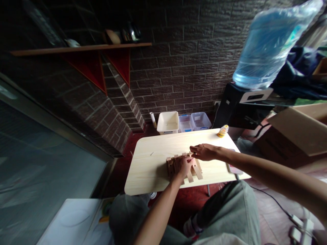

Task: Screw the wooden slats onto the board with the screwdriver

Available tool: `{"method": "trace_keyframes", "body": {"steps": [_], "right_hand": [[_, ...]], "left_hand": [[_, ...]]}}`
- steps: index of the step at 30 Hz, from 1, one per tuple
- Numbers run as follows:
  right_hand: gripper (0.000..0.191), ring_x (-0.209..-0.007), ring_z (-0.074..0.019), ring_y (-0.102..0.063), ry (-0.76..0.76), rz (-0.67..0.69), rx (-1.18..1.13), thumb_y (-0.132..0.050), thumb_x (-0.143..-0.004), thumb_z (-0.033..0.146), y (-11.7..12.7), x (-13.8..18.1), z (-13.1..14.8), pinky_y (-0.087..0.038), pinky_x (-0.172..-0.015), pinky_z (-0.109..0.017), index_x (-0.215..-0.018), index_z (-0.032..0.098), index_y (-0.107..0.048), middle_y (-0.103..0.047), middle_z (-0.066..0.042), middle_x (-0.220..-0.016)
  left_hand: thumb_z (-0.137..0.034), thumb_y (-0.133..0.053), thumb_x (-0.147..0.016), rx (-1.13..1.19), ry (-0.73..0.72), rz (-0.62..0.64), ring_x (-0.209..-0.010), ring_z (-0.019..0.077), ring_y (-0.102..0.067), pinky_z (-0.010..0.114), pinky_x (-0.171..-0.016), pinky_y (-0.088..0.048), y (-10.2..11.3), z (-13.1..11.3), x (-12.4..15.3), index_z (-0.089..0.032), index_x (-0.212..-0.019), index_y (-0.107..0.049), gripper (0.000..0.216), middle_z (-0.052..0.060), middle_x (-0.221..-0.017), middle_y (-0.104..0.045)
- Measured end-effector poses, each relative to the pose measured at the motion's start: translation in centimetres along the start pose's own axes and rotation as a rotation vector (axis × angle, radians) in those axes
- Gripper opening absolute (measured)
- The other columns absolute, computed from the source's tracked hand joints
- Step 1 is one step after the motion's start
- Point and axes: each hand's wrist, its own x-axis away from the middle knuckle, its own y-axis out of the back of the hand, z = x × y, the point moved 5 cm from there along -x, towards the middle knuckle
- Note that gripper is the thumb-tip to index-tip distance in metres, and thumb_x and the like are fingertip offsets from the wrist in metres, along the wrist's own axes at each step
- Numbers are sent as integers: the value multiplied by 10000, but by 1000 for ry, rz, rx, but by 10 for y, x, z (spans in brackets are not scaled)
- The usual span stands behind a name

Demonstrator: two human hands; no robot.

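Observation:
A small wooden frame with a row of flat slats (pixel 197 170), like a xylophone, lies on the pale wooden table (pixel 150 177). Dark holes show in some slats. My left hand (pixel 183 166) rests over the middle of the slats, thumb and fingertips pinched together near their far ends; what they grip is too small to tell. From the right, my right hand (pixel 203 151) reaches over the far right end of the frame. Its fingers are bent and drawn together close to the left fingertips, and anything between them is hidden.
On the table are a small dark stick-like piece (pixel 151 153), a yellow-capped clear bottle (pixel 223 131) and a phone-like flat object (pixel 235 169) under my right forearm. Beyond the far edge stand a cream bin (pixel 168 122) and clear plastic boxes (pixel 200 120). A cardboard box (pixel 293 132) is at right.

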Motion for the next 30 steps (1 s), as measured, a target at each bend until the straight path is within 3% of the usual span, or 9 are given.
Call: {"method": "trace_keyframes", "body": {"steps": [5,14,19,27,30], "right_hand": [[242,-883,-213,-644,124,-113,-98,-409,-984,203,1,2,-4,-481,-778,-321,-1070,107,-613,-682,-148,-1012],[290,-684,-161,-626,-10,-57,-28,-402,-1025,367,13,4,-4,-373,-566,-253,-981,167,-607,-686,-88,-879],[305,-656,-154,-618,-22,-87,-33,-404,-1022,397,11,3,-4,-334,-535,-249,-949,174,-599,-687,-87,-868],[273,-720,-177,-625,-11,-239,-197,-411,-993,338,4,14,0,-418,-627,-275,-1116,169,-586,-673,-99,-938],[270,-693,-173,-618,-44,-233,-266,-441,-976,338,4,17,2,-426,-630,-279,-1150,170,-561,-672,-85,-940]], "left_hand": [[-213,-658,-817,100,-69,-36,-779,172,-636,262,-743,-460,-5,3,-2,-172,-784,-757,112,44,-798,-742],[-135,-613,-816,209,-75,-46,-751,170,-648,266,-729,-471,-20,13,-10,-153,-764,-749,147,53,-781,-739],[-147,-598,-819,214,-62,-41,-723,156,-634,241,-694,-451,-24,18,-12,-146,-733,-736,162,49,-750,-726],[-144,-533,-840,143,-64,14,-669,133,-577,231,-649,-398,-20,11,-10,-144,-701,-713,227,26,-692,-680],[-174,-545,-843,109,-40,18,-696,145,-590,241,-669,-407,-17,10,-8,-159,-732,-726,213,30,-725,-696]]}}
